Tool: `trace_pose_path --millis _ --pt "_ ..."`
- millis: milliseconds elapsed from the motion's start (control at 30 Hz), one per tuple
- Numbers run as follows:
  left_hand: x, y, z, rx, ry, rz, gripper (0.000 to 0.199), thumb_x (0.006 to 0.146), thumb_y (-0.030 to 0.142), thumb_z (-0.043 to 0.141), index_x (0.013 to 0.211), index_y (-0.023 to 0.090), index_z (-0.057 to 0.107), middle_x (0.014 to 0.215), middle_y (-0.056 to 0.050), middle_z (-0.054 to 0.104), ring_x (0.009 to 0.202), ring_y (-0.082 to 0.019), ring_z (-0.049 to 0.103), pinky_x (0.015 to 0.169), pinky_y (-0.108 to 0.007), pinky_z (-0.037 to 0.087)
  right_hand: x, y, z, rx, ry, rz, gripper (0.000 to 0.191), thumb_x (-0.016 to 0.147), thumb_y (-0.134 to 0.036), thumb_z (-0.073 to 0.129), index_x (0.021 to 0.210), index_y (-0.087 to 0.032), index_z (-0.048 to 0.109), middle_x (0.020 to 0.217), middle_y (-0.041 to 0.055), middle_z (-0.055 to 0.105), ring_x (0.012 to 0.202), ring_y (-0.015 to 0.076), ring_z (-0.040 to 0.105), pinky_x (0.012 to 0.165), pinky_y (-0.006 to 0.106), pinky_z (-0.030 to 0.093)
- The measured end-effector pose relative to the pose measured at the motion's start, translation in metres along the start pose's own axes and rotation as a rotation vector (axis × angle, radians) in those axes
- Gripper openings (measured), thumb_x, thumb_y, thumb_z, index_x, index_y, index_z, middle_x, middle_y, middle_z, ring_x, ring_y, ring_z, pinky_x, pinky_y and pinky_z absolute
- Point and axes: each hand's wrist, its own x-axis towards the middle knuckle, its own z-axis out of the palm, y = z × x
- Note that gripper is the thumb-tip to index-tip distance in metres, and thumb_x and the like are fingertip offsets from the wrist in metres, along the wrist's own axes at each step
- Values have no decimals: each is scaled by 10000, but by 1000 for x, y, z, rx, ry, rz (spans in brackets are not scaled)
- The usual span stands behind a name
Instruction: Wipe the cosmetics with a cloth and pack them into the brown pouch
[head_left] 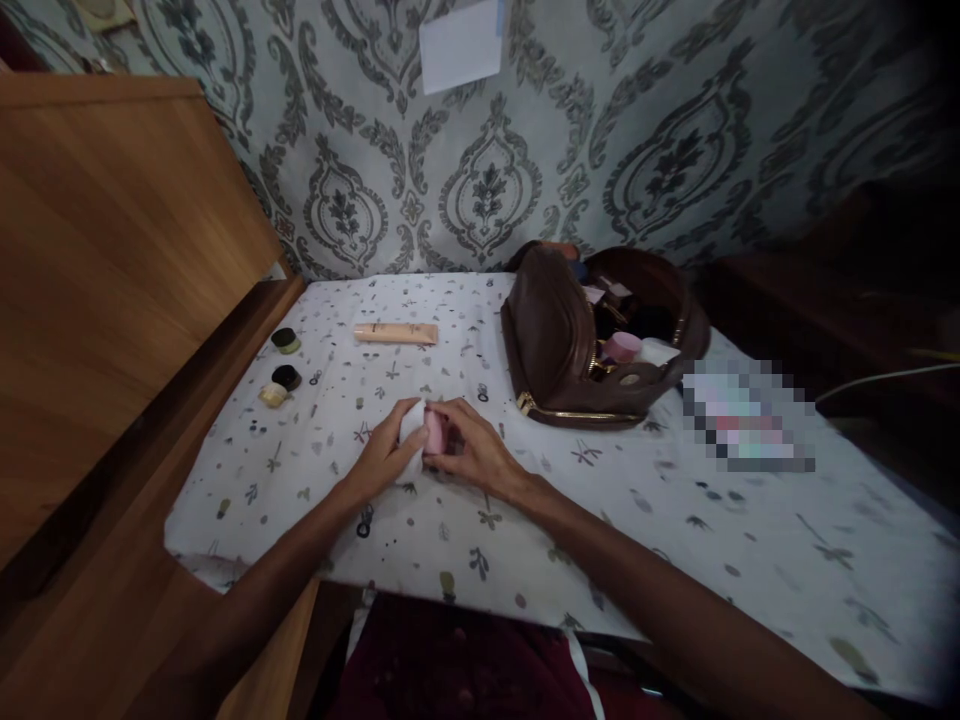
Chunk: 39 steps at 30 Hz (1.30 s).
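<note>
Evidently, the handling is in mid-course: a small pink piece (435, 432) and a soft-looking white piece (412, 421) meet between the hands, above the near part of the worktop (300, 510), and neither is set down. The left hand (384, 458) is closed on the white piece; the right hand (484, 455) has its thumb and fingers curled closely round the pink piece. Whether they are being joined, parted or wiped I cannot tell.

Just beyond the hands, a peach tube (396, 333) lies flat. To its left sit a green jar (286, 341) with a dark top, a small black pot (286, 377) and, beside that pot, a yellowish jar (273, 395). These four are out on the cloth. To the right, the brown bag (551, 325) stands open, with a pink pot (622, 347), a white item (658, 352) and other small things inside, so its contents are only partly out, if they came from there. Past it lies a pixelated item (750, 420).
</note>
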Motion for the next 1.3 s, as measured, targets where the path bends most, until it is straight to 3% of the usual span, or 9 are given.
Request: trace_pose_path --millis 100,300,500,633,800,933,1133,1300 --pt "-1 1 1 76 8 27 439 972 469 466 1293 171 492 1194 -89 634 1074 -227 589 963 -343 451 -1 0 -1 -14 -13 16 625 786 -276 758 1364 -283 520 1113 59 578 1022 234 593 896 400 530" --pt "0 -3 0 366 115 85 356 1010 423 368 1087 163 599 1054 -84 579 997 -216 566 908 -353 460 1 -1 0 -38 -18 49 643 783 -304 767 1372 -249 515 1133 76 569 1057 243 587 932 410 518" --pt "-1 -6 -2 523 209 102 362 1025 383 338 1002 165 626 998 -72 561 953 -208 562 869 -348 471 2 0 -8 42 -77 -33 649 801 -229 715 1408 -242 487 1170 82 579 1080 238 583 957 417 503" --pt "-4 -11 -1 639 255 164 372 1014 398 377 1147 172 642 1044 -90 565 998 -225 551 846 -352 486 0 2 -9 120 -62 32 557 820 -279 713 1347 -244 536 1127 73 614 957 209 613 845 379 546" --pt "-6 -16 6 753 201 347 452 1014 387 390 1402 197 526 1193 -131 556 1093 -248 521 915 -379 485 1 7 -5 169 62 198 502 769 -328 761 1221 -217 573 1064 57 643 919 197 632 795 353 560" --pt "-3 -18 8 730 182 309 466 1030 356 344 1449 209 485 1202 -134 549 1105 -246 510 946 -398 479 3 11 -6 71 123 205 438 736 -417 797 1077 -211 616 1018 50 653 912 207 633 809 373 556" --pt "-1 -21 6 660 202 235 474 1043 348 291 1456 195 468 1155 -118 554 1083 -226 517 947 -395 481 2 9 -10 15 89 110 568 802 -404 752 1309 -238 556 1138 76 650 1010 234 626 875 410 546" --pt "-4 -19 8 699 225 249 467 1039 349 313 1445 198 487 1183 -132 551 1084 -241 520 929 -405 490 1 8 -11 32 54 60 505 827 -271 699 1314 -264 564 1172 80 601 1008 221 613 804 370 568"
